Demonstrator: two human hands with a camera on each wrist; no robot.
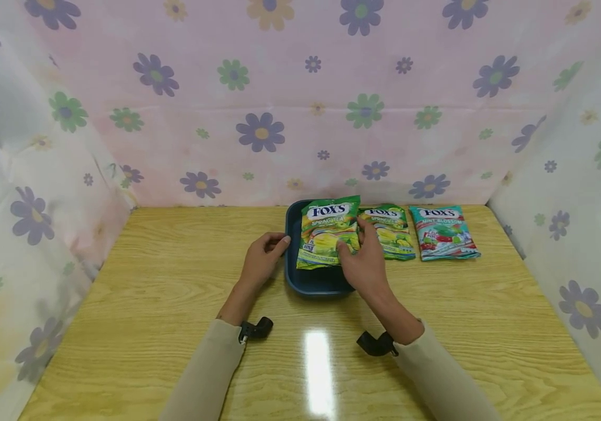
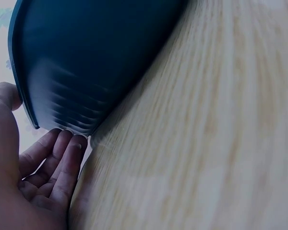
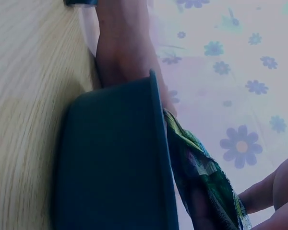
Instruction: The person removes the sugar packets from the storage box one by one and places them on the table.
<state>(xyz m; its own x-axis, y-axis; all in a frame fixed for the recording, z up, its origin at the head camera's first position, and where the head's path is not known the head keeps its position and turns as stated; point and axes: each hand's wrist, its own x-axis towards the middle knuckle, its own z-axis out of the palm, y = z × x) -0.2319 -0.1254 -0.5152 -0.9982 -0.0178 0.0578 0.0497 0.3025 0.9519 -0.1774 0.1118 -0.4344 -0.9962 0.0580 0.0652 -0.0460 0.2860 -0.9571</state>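
My right hand (image 1: 366, 257) grips a green candy bag (image 1: 327, 234) marked FOX'S Spring Tea by its right side, thumb on the front. The bag is tilted over a dark blue plastic basin (image 1: 321, 286), overlapping its inside. In the right wrist view the bag (image 3: 206, 177) leans past the basin rim. At the basin's left side is my left hand (image 1: 263, 257). Its thumb touches the rim and its extended fingertips rest against the outer wall, as the left wrist view shows with the basin (image 2: 86, 57) above the fingers (image 2: 62, 167).
Just right of the basin lies a second green Spring Tea bag (image 1: 392, 234), partly behind my right hand. Farther right is a teal Mint Blossom bag (image 1: 445, 233). All stand on a wooden table (image 1: 174, 292), with flowered cloth (image 1: 300, 105) behind and at both sides.
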